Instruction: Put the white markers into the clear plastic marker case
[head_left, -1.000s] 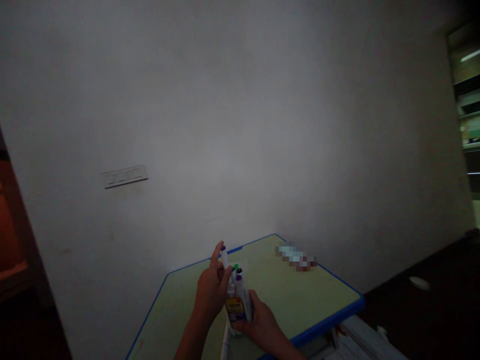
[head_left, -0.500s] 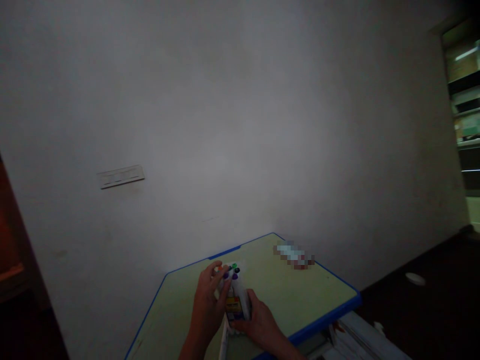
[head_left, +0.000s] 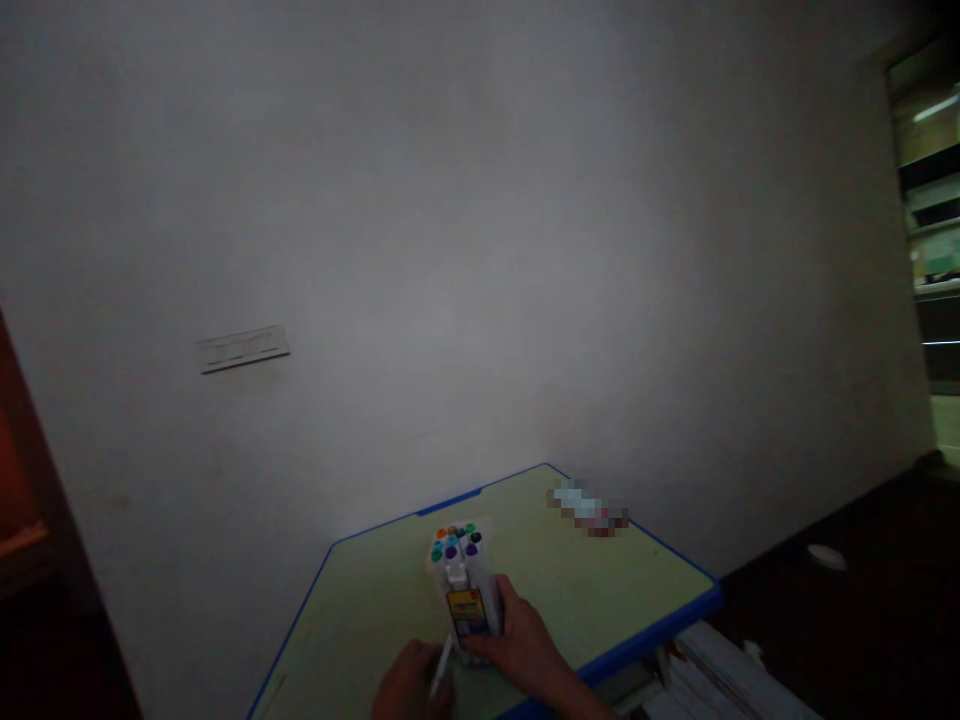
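Observation:
A clear case of markers (head_left: pixel 466 605) with a yellow-and-blue label is tilted over the table, and several coloured caps show at its top: orange, green, teal, purple and black. My right hand (head_left: pixel 517 640) is closed around its lower right side, thumb across the front. Low at the bottom edge, my left hand (head_left: pixel 411 682) is closed with its fingers curled. A slim white marker (head_left: pixel 442 668) sticks up from its fingers, close to the case's lower left corner. The lower part of this hand is cut off by the frame.
The pale green table (head_left: pixel 360 590) has a blue rim and stands against a grey wall (head_left: pixel 480 250). A blurred-out item (head_left: pixel 587 507) lies at its far right. A switch plate (head_left: pixel 242 349) is on the wall; a white object (head_left: pixel 827 557) lies on the dark floor.
My left hand has dropped from the caps at the top of the case to below its lower left, uncovering the caps. My right hand still holds the case in nearly the same place.

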